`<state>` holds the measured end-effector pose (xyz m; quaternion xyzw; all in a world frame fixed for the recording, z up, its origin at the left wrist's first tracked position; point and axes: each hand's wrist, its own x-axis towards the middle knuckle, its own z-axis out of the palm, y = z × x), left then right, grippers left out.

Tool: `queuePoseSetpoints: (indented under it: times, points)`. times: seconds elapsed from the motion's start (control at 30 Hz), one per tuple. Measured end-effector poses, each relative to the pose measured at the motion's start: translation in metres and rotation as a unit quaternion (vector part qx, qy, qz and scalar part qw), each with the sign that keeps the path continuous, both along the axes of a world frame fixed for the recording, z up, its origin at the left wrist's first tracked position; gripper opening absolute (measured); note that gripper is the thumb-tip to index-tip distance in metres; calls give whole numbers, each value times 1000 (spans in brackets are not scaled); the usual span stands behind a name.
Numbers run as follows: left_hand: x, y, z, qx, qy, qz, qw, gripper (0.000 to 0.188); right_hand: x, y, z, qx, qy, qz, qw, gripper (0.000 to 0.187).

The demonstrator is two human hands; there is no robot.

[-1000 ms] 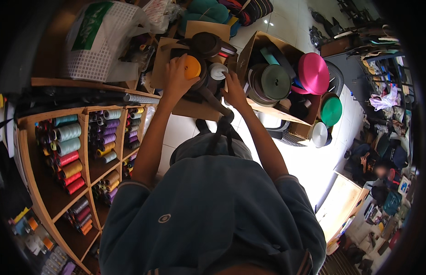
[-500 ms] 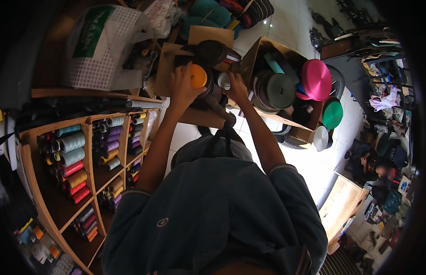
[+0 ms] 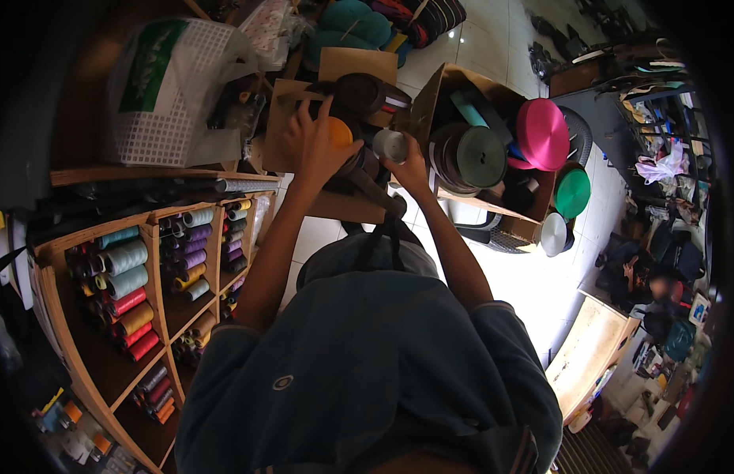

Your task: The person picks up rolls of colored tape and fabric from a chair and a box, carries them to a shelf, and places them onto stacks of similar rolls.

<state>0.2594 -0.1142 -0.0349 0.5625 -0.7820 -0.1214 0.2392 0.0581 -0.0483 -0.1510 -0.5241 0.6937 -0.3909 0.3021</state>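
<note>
My left hand (image 3: pixel 310 144) is over an open cardboard box (image 3: pixel 288 130), fingers spread and thumb stretched out to the right. An orange roll of webbing (image 3: pixel 340 136) sits beside its palm, partly covered by the hand. Between the thumb and fingers of my right hand (image 3: pixel 410 167) is a small pale grey roll (image 3: pixel 390 145), held over the box's right side. Dark rolls of webbing (image 3: pixel 359 95) fill the back of that box, and a dark strap (image 3: pixel 375 193) hangs toward me over its front.
Right of my hands, a second cardboard box (image 3: pixel 533 91) holds a dark green roll (image 3: pixel 482 156) and a pink roll (image 3: pixel 542 134). A bright green roll (image 3: pixel 573 193) leans outside it. At left stands a wooden shelf (image 3: pixel 153 268) of thread spools, below a bulky plastic bag (image 3: pixel 177 95).
My left hand's fingers have spread, and the hand now covers more of the orange roll. My right hand has turned the grey roll so its flat face shows more.
</note>
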Motion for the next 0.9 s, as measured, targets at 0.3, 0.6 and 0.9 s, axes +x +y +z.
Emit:
queuePoseSetpoints:
  times: [0.3, 0.6, 0.9]
  points:
    - [-38, -68, -4, 36, -79, -84, 993, 86, 2, 11, 25, 36, -88, -25, 995, 80]
    - [-36, -79, -5, 32, 17, -70, 997, 73, -5, 8, 39, 32, -141, -41, 989, 80]
    - [-20, -26, 47, 293, 604, 62, 739, 56, -20, 15, 79, -35, -601, 30, 798, 63]
